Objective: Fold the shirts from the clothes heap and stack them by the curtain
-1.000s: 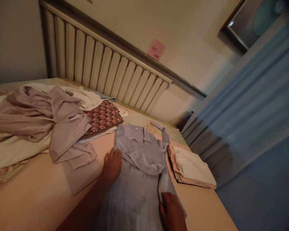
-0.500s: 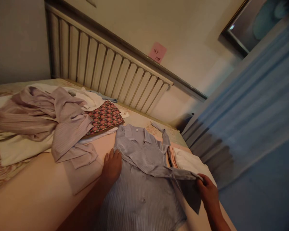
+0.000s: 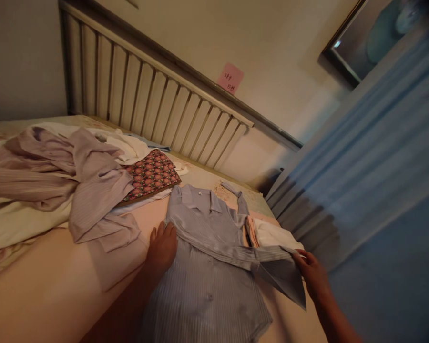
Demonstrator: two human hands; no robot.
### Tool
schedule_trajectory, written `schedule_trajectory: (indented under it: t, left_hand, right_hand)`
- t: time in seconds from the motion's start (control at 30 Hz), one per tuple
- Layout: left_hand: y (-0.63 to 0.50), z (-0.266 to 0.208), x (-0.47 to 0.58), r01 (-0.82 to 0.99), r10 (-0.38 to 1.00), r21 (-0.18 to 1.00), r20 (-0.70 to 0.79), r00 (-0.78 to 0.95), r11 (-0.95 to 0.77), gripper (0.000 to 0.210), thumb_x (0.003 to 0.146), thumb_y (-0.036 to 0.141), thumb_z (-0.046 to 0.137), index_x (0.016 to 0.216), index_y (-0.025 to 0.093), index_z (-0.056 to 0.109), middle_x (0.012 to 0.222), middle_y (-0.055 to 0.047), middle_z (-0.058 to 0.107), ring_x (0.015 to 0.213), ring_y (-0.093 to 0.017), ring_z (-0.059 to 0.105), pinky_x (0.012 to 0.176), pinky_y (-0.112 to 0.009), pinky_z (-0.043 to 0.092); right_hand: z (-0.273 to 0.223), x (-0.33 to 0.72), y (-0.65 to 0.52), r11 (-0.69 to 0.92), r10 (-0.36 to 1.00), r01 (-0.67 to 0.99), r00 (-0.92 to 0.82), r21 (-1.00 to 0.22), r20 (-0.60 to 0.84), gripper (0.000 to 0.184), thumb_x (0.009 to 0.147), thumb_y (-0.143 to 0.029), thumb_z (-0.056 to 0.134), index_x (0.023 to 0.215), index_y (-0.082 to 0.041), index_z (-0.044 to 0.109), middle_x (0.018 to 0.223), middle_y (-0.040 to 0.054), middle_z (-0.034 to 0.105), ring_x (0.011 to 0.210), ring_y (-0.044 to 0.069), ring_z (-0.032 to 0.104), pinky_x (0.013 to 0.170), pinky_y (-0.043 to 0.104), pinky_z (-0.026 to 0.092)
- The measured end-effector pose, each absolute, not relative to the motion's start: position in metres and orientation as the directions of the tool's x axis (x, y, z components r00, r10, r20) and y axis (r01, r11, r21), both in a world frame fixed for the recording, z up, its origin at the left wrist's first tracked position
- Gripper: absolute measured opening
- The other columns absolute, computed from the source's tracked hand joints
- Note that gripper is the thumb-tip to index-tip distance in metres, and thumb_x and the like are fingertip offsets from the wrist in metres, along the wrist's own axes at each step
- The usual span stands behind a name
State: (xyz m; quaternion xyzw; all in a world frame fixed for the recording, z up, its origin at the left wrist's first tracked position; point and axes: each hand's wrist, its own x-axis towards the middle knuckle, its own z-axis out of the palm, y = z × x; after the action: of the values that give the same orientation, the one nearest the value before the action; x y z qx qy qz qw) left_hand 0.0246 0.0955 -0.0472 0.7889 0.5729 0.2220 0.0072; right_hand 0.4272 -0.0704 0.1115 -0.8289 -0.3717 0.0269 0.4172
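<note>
R hand (image 3: 313,275) + sleeve (image 3: 282,272) now outward

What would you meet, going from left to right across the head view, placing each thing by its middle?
Mauve striped garment → left hand → grey-blue shirt → folded white cloth → right hand → blue curtain.

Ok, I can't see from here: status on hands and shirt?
Left hand at edge of grey shirt. Right hand, grip on cuff, sleeve stretched across shirt front. Folded stack close by, partly hidden behind cuff.
</note>
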Motion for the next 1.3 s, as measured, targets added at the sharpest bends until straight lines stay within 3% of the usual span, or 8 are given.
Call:
schedule_trajectory:
  t: [0.13, 0.33, 0.43, 0.53, 0.7, 0.9, 1.1, 1.3]
  left_hand:
    - [0.098, -0.051, 0.026, 0.899, 0.907, 0.27, 0.343, 0.244, -0.344, 0.04, 0.091, 0.02, 0.036, 0.123, 0.014, 0.059, 0.137, -0.013, 0.052, 0.135, -0.034, 0.033, 0.107, -0.055, 0.028]
    - [0.101, -0.055, 0.027, 0.903, 0.897, 0.252, 0.368, 0.244, -0.349, 0.041, 0.091, 0.021, 0.036, 0.125, 0.014, 0.058, 0.137, -0.014, 0.052, 0.134, -0.035, 0.034, 0.107, -0.055, 0.028]
    - [0.1, -0.054, 0.027, 0.903, 0.894, 0.249, 0.375, 0.244, -0.351, 0.04, 0.089, 0.021, 0.038, 0.123, 0.015, 0.058, 0.137, -0.014, 0.052, 0.134, -0.035, 0.035, 0.107, -0.055, 0.028]
    - [0.099, -0.053, 0.027, 0.902, 0.888, 0.242, 0.387, 0.248, -0.357, 0.038, 0.089, 0.021, 0.038, 0.12, 0.014, 0.059, 0.135, -0.014, 0.053, 0.134, -0.035, 0.035, 0.106, -0.055, 0.029]
    - [0.1, -0.053, 0.027, 0.902, 0.883, 0.227, 0.39, 0.261, -0.367, 0.038, 0.09, 0.023, 0.037, 0.119, 0.013, 0.06, 0.136, -0.015, 0.053, 0.134, -0.036, 0.035, 0.106, -0.056, 0.029]
    - [0.1, -0.053, 0.027, 0.904, 0.891, 0.224, 0.369, 0.266, -0.363, 0.039, 0.091, 0.022, 0.036, 0.122, 0.012, 0.058, 0.137, -0.015, 0.052, 0.134, -0.036, 0.034, 0.106, -0.056, 0.028]
    - [0.1, -0.054, 0.027, 0.908, 0.899, 0.233, 0.357, 0.254, -0.349, 0.038, 0.091, 0.023, 0.038, 0.122, 0.013, 0.058, 0.137, -0.014, 0.052, 0.135, -0.035, 0.034, 0.107, -0.054, 0.027]
    - [0.1, -0.056, 0.027, 0.903, 0.89, 0.235, 0.379, 0.255, -0.359, 0.038, 0.089, 0.022, 0.04, 0.121, 0.014, 0.059, 0.136, -0.014, 0.053, 0.134, -0.035, 0.035, 0.106, -0.055, 0.028]
  right_hand:
    - [0.104, 0.441, -0.087, -0.346, 0.666, 0.409, 0.741, -0.845, 0.086, 0.06, 0.055, -0.055, 0.069, 0.099, -0.015, 0.062, 0.071, 0.0044, 0.068, 0.061, 0.02, 0.061, 0.052, 0.027, 0.045]
    - [0.052, 0.461, -0.128, -0.417, 0.722, 0.333, 0.687, -0.846, -0.086, 0.045, 0.053, -0.043, 0.063, 0.09, -0.017, 0.062, 0.052, -0.0039, 0.056, 0.046, 0.015, 0.052, 0.047, 0.027, 0.04]
    - [0.022, 0.469, -0.143, -0.524, 0.715, 0.409, 0.687, -0.747, -0.126, 0.037, 0.05, -0.038, 0.054, 0.081, -0.02, 0.062, 0.05, -0.0031, 0.056, 0.044, 0.017, 0.053, 0.047, 0.028, 0.039]
    - [0.011, 0.466, -0.146, -0.556, 0.693, 0.611, 0.716, -0.564, 0.092, 0.033, 0.053, -0.031, 0.048, 0.08, -0.022, 0.063, 0.065, 0.0028, 0.066, 0.062, 0.022, 0.064, 0.059, 0.032, 0.047]
    - [0.023, 0.407, -0.127, -0.306, 0.822, 0.895, 0.421, -0.325, 0.383, 0.027, 0.078, -0.032, 0.046, 0.093, -0.019, 0.064, 0.092, 0.0094, 0.069, 0.084, 0.023, 0.066, 0.076, 0.034, 0.048]
    - [0.017, 0.312, -0.103, 0.065, 0.969, 0.992, -0.038, -0.106, 0.242, 0.012, 0.084, -0.018, 0.05, 0.083, -0.022, 0.062, 0.085, 0.0048, 0.063, 0.083, 0.019, 0.059, 0.074, 0.028, 0.045]
    - [-0.005, 0.304, -0.094, -0.018, 0.986, 0.994, 0.0, 0.108, 0.165, 0.026, 0.078, -0.003, 0.045, 0.084, -0.02, 0.063, 0.084, 0.0061, 0.062, 0.081, 0.02, 0.056, 0.073, 0.029, 0.042]
    - [0.006, 0.312, -0.094, -0.004, 0.998, 1.0, 0.003, 0.011, 0.055, 0.023, 0.08, -0.005, 0.046, 0.082, -0.019, 0.064, 0.086, 0.0061, 0.063, 0.085, 0.018, 0.055, 0.077, 0.026, 0.039]
